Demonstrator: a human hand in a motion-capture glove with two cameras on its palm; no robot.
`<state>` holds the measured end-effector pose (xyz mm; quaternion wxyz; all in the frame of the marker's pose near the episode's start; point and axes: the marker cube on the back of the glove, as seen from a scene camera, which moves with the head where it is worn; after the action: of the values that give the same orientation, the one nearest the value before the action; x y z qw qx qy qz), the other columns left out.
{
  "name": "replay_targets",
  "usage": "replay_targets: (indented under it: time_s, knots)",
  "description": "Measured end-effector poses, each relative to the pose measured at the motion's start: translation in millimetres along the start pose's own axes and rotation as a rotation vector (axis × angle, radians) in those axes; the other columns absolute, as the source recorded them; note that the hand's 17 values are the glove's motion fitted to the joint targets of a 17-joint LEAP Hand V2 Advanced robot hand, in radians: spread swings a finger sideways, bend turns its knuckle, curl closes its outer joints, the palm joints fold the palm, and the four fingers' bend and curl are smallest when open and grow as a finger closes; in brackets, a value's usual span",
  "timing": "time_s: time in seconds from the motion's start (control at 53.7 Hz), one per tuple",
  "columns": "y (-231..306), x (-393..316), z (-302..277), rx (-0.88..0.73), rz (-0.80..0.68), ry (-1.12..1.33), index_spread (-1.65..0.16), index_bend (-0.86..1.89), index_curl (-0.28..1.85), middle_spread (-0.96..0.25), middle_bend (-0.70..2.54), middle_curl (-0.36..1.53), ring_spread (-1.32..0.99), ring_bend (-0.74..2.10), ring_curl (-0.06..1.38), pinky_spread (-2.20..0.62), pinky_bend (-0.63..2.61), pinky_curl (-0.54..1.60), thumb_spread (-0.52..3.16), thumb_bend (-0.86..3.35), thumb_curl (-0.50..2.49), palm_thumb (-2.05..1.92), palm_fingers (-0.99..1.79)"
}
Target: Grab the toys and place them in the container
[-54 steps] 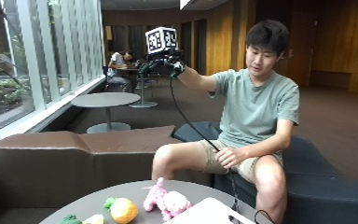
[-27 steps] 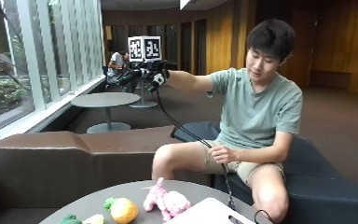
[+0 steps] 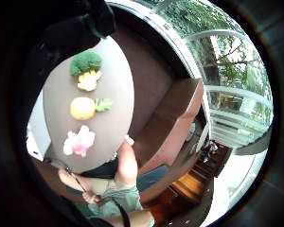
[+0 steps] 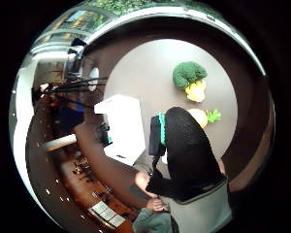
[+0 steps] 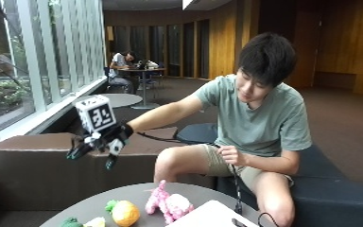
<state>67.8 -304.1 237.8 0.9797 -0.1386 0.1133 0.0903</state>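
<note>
In the outside view three plush toys lie on a round grey table point(image 5: 106, 201): a pink one point(image 5: 168, 204), an orange one with green leaves point(image 5: 124, 213), and a green broccoli with a yellow stalk point(image 5: 76, 222) at the near edge. A white container point(image 5: 213, 217) stands to the right of the pink toy. My gloved right hand point(image 5: 99, 142) hovers above the table's left part with fingers spread and nothing in it. The little finger side palm view looks down on the broccoli point(image 3: 86, 66), the orange toy point(image 3: 83, 108) and the pink toy point(image 3: 79, 141). A glove finger point(image 4: 184, 150) hides part of the orange toy point(image 4: 206, 116); the container point(image 4: 123, 126) lies beside it.
A brown upholstered bench point(image 5: 30, 165) runs behind the table, under the windows at the left. The person sits on a dark seat point(image 5: 332, 189) at the right, and the bare left hand point(image 5: 229, 155) holds a cable over the lap.
My right hand has come down from head height, out to the left, to just above the table's left side. The toys and container have not moved.
</note>
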Motion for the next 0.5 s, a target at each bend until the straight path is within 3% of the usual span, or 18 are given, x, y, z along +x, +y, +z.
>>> replay_targets:
  time_s: [0.13,0.224,0.391,0.503]
  knots:
    - [-67.1,17.1,87.4,-0.108,0.063,-0.13,-0.25,0.08,0.12,-0.12,0.16,0.3,-0.04,0.58,0.25,-0.01,1.04,0.37,1.43,0.01,0.27,0.02,-0.2]
    - [-97.6,13.2,142.0,-0.144,0.066,-0.38,-0.26,0.09,0.13,-0.12,0.13,0.29,-0.03,0.52,0.24,0.0,1.04,0.37,1.4,0.01,0.29,0.05,-0.25]
    - [-117.6,15.1,211.1,-0.263,0.096,-0.189,-0.27,0.07,0.13,-0.09,0.08,0.25,0.0,0.42,0.23,0.02,1.1,0.38,1.33,-0.01,0.32,0.1,-0.3]
    - [-129.3,4.9,229.8,-0.193,0.122,-0.13,-0.27,0.04,0.12,-0.05,0.06,0.21,0.03,0.42,0.23,0.03,1.19,0.4,1.27,-0.01,0.33,0.13,-0.31]
